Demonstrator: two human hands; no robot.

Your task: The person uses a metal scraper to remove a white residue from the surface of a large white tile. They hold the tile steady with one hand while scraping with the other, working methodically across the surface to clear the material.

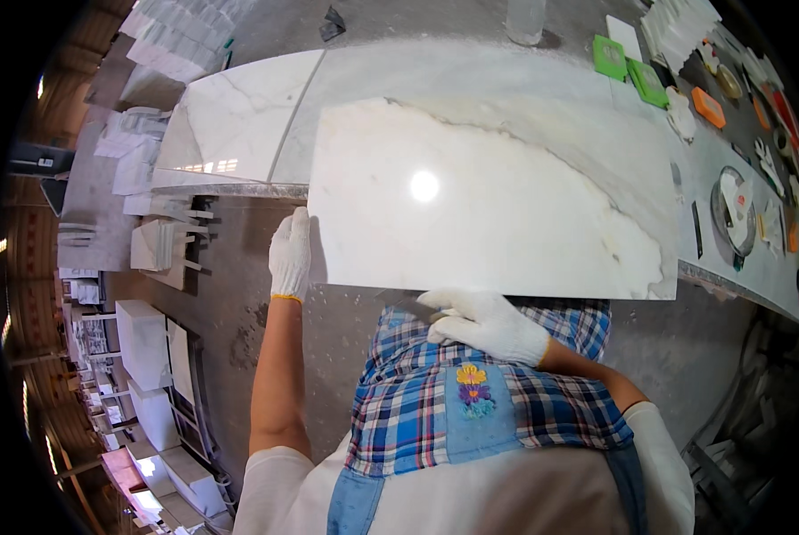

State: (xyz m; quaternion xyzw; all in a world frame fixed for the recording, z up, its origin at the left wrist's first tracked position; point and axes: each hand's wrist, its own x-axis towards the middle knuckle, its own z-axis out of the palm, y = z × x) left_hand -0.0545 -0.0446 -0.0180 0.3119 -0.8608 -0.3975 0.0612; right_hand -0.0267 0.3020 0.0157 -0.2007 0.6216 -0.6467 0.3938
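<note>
A polished white marble slab (471, 205) with grey-brown veins lies on a stone-topped table, its front edge jutting toward my body. My left hand (291, 254), in a white knit glove with a yellow cuff, grips the slab's left edge; its fingertips are partly hidden. Just below the front edge is my right hand (489, 325), also gloved, its fingers closed on a thin grey blade (403, 300) that points left. The blade's handle is covered by the glove. A bright lamp reflection sits on the slab's surface.
Another marble slab (239, 116) lies at the left of the table. Green boxes (610, 57), an orange block (708, 107) and a round metal dish (734, 214) with tools stand at the right. Stacked tiles (181, 36) and white blocks (143, 343) occupy the left side.
</note>
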